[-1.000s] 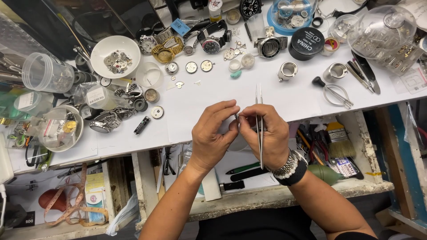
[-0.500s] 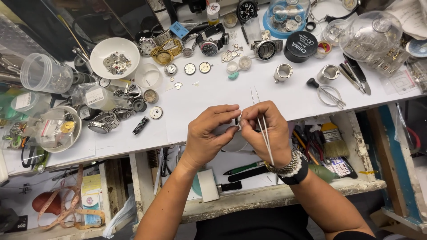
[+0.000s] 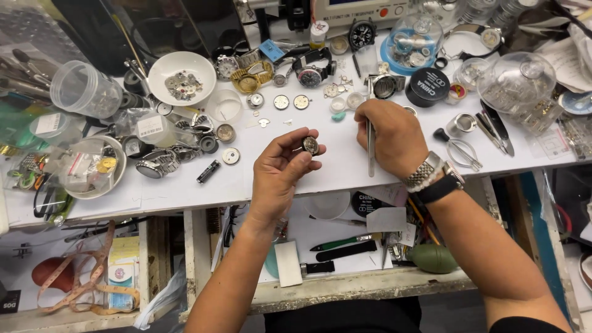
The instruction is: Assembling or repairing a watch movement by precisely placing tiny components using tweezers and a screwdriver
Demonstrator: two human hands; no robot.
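My left hand (image 3: 282, 169) pinches a small round watch movement (image 3: 311, 145) between thumb and fingertips, lifted a little above the white bench top (image 3: 290, 179). My right hand (image 3: 391, 137) is to the right of it, reaching toward the back of the bench, with metal tweezers (image 3: 370, 148) held in the fist and pointing down toward me. A metal watch and a dark band sit on that wrist. The two hands are apart.
Behind the hands lie loose dials (image 3: 282, 102), wristwatches (image 3: 309, 75) and small parts. A white bowl of parts (image 3: 182, 77) and a clear cup (image 3: 83, 89) stand at the left, glass domes (image 3: 517, 79) at the right. An open drawer (image 3: 345, 246) below holds tools.
The hands were together over the movement. The right hand has drawn away and reached up and right toward the back of the bench; the left hand keeps the movement.
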